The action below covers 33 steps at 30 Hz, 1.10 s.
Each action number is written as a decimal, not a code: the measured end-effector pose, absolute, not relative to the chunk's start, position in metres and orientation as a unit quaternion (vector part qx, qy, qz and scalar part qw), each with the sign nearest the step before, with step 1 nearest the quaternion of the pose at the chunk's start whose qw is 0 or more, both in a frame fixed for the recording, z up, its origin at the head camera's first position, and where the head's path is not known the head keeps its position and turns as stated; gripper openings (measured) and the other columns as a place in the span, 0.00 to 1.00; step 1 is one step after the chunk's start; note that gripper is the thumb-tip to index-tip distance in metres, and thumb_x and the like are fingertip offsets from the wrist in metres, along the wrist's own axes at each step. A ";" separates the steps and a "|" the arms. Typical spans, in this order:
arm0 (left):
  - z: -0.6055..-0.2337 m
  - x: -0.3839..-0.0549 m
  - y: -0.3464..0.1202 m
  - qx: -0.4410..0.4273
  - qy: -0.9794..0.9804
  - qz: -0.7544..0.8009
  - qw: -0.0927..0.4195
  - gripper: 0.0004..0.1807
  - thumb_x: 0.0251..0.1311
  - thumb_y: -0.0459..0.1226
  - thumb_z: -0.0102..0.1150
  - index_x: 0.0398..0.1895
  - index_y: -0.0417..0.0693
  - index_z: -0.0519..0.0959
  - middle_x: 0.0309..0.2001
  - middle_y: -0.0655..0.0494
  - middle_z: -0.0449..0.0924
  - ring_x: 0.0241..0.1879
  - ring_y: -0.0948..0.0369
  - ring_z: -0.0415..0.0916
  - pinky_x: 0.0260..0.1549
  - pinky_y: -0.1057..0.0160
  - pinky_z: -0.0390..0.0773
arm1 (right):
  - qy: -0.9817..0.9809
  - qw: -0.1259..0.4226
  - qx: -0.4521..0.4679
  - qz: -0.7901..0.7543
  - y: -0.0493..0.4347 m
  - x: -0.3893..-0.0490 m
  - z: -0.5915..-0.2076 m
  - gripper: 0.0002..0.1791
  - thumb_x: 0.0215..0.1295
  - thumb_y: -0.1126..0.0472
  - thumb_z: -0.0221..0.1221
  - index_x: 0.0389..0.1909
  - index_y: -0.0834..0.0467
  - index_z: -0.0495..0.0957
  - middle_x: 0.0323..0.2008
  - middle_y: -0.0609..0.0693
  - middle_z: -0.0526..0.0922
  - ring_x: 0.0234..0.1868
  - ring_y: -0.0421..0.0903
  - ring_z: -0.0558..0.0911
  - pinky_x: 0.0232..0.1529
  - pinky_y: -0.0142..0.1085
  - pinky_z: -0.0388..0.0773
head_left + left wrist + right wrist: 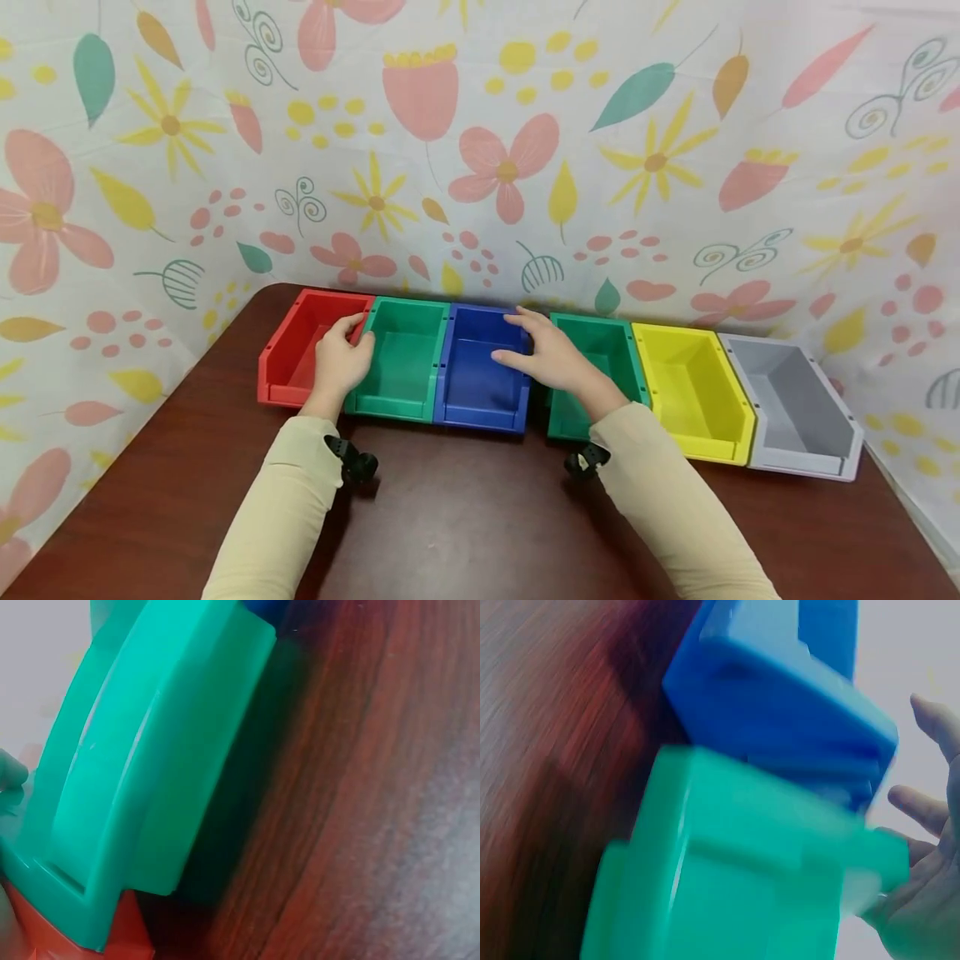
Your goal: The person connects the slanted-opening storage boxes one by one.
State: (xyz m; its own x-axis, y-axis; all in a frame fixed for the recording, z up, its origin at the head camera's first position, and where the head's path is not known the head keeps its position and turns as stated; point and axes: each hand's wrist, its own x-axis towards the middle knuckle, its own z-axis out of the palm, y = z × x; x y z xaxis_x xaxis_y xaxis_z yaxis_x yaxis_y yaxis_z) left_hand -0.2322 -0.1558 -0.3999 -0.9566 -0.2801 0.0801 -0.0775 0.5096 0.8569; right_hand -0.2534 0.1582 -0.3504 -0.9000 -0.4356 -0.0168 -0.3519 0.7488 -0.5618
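The blue bin [478, 375] lies between the wide-spread right hand [553, 354] and the left hand [342, 360], whose grip I cannot tell.

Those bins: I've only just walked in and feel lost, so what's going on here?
A person has both hands at a row of bins on a table. The left hand is where the red bin meets the left green bin; whether it holds an edge isn't clear. The right hand, fingers spread, is over the gap between the blue bin and right green bin. The yellow bin and grey bin stand further right.
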 end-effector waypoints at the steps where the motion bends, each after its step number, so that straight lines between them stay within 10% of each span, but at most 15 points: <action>1: -0.400 -0.232 -0.157 0.103 -0.863 -0.483 0.102 0.25 0.67 0.42 0.48 0.67 0.48 0.67 0.61 0.46 0.72 0.34 0.52 0.71 0.46 0.51 0.74 | 0.933 0.066 -0.207 -0.287 0.163 -0.252 -0.350 0.43 0.59 0.35 0.56 0.71 0.53 0.59 0.74 0.54 0.50 0.74 0.57 0.52 0.67 0.59 0.56; 9: -0.399 -0.233 -0.166 0.092 -0.875 -0.467 0.089 0.26 0.67 0.43 0.46 0.68 0.47 0.65 0.64 0.44 0.69 0.26 0.52 0.71 0.49 0.48 0.74 | 0.945 0.001 -0.156 -0.286 0.209 -0.234 -0.349 0.42 0.62 0.38 0.56 0.70 0.57 0.59 0.74 0.60 0.50 0.72 0.62 0.53 0.65 0.62 0.58; 21: -0.397 -0.229 -0.183 0.097 -0.898 -0.421 0.083 0.27 0.68 0.44 0.44 0.69 0.48 0.63 0.62 0.41 0.70 0.43 0.42 0.73 0.50 0.45 0.73 | 0.946 -0.017 -0.124 -0.299 0.246 -0.213 -0.356 0.41 0.63 0.42 0.56 0.69 0.62 0.59 0.73 0.64 0.49 0.72 0.65 0.51 0.64 0.64 0.55; 29: -0.393 -0.222 -0.150 0.018 -0.930 -0.282 0.235 0.22 0.62 0.38 0.52 0.58 0.38 0.74 0.59 0.38 0.73 0.58 0.41 0.69 0.56 0.40 0.68 | 0.943 -0.024 -0.120 -0.310 0.249 -0.209 -0.358 0.39 0.63 0.42 0.56 0.69 0.61 0.60 0.73 0.63 0.51 0.72 0.65 0.51 0.64 0.64 0.56; 33: -0.395 -0.217 -0.119 -0.039 -0.915 -0.330 0.228 0.24 0.63 0.43 0.53 0.58 0.39 0.74 0.62 0.40 0.71 0.63 0.43 0.65 0.61 0.42 0.64 | 0.939 -0.025 -0.121 -0.322 0.245 -0.210 -0.358 0.39 0.63 0.42 0.56 0.69 0.60 0.61 0.73 0.63 0.51 0.72 0.64 0.52 0.64 0.64 0.56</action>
